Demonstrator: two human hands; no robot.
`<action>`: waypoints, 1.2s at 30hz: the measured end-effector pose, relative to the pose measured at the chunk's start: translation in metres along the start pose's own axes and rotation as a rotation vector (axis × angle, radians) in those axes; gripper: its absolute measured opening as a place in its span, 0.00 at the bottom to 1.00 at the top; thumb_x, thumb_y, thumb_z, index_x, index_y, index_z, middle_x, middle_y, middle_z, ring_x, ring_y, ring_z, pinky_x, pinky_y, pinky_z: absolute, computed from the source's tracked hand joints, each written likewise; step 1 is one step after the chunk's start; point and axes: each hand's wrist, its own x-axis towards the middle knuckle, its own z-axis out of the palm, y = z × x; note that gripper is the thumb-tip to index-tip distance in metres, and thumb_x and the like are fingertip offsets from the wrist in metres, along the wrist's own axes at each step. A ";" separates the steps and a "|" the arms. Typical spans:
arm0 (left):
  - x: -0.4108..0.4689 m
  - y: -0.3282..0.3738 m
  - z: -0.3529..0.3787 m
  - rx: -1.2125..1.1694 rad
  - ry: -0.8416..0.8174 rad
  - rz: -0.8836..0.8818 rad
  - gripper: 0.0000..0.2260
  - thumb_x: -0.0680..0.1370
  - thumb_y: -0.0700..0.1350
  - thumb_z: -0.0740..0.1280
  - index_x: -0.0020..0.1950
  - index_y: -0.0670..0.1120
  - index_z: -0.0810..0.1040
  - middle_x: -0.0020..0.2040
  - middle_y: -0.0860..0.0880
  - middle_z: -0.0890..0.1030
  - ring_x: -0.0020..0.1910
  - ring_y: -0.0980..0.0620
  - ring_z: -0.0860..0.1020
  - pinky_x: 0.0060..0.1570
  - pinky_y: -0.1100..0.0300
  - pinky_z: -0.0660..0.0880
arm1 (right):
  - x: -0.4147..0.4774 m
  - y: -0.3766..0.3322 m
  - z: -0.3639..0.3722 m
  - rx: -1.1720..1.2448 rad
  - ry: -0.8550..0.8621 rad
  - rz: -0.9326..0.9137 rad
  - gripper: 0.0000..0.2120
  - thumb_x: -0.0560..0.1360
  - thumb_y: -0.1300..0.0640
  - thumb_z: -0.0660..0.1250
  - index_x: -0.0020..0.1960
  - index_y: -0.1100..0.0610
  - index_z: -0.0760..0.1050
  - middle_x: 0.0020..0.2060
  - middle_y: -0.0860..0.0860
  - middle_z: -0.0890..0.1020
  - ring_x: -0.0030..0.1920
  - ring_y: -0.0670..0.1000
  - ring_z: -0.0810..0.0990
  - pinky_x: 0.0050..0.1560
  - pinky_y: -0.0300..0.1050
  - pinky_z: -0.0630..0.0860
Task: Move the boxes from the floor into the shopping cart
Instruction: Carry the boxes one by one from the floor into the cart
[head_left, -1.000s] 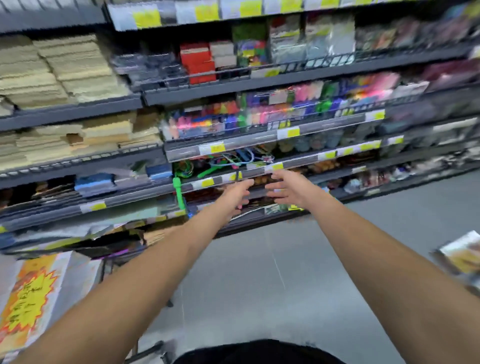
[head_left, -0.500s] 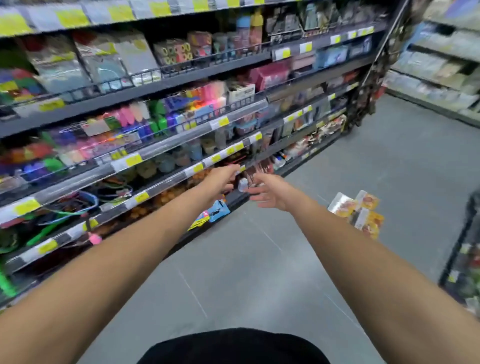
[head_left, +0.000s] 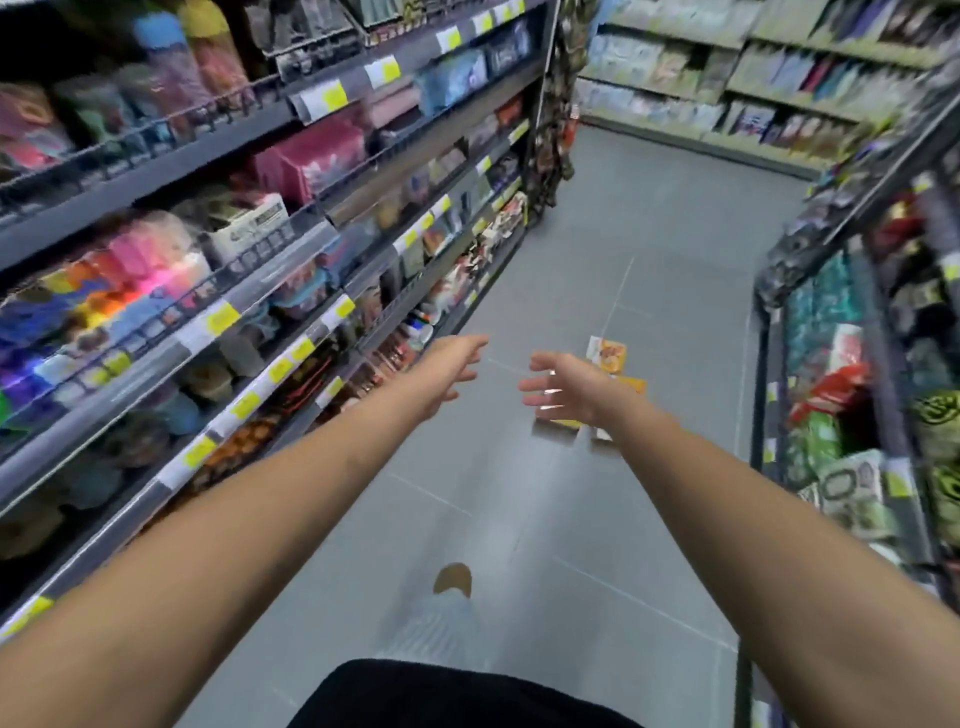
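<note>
the boxes (head_left: 607, 354) are all on the floor (head_left: 649, 234) ahead of you, a small loose cluster in the middle of the aisle. they're yellow and orange packs lying flat, partly hidden behind your right hand (head_left: 563, 387). can't tell how many, it's blurry, looks like a few. none of them is picked up, so as far as this view shows the moving part hasn't started.

your right hand is spread wide, fingers straight, holding nothing. it overlaps the boxes in the view, but i'd guess it's up in the air and not touching them. your left hand (head_left: 447, 371) is the same, wide and empty, stretched out near the right one, on the side of the left shelves (head_left: 260, 270). your shoe (head_left: 453, 579) shows low down, well short of the boxes. more shelves (head_left: 857, 364) run along the right.

the cart isn't in view anywhere, so i can't say if anything's in it already. what's left by my reckoning: reach the boxes, bend down, grab them, then get them over to the cart. basically the whole job.
</note>
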 end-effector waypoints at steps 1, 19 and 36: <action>0.020 0.011 0.006 0.006 -0.022 -0.001 0.18 0.80 0.53 0.60 0.67 0.47 0.71 0.66 0.51 0.75 0.61 0.50 0.75 0.58 0.54 0.63 | 0.011 -0.007 -0.010 0.028 0.028 0.012 0.09 0.80 0.49 0.60 0.54 0.54 0.70 0.45 0.52 0.79 0.38 0.49 0.78 0.38 0.42 0.72; 0.251 0.138 0.147 0.258 -0.357 -0.019 0.07 0.80 0.48 0.61 0.56 0.49 0.72 0.55 0.49 0.74 0.52 0.51 0.73 0.45 0.59 0.67 | 0.181 -0.057 -0.172 0.326 0.317 0.169 0.07 0.79 0.53 0.61 0.45 0.53 0.74 0.42 0.53 0.80 0.36 0.51 0.78 0.38 0.43 0.72; 0.482 0.174 0.284 0.249 -0.187 -0.355 0.16 0.80 0.47 0.61 0.66 0.45 0.71 0.66 0.47 0.74 0.61 0.49 0.73 0.56 0.56 0.66 | 0.436 -0.085 -0.368 0.322 0.285 0.385 0.06 0.79 0.54 0.62 0.44 0.54 0.74 0.39 0.52 0.79 0.38 0.50 0.76 0.39 0.45 0.70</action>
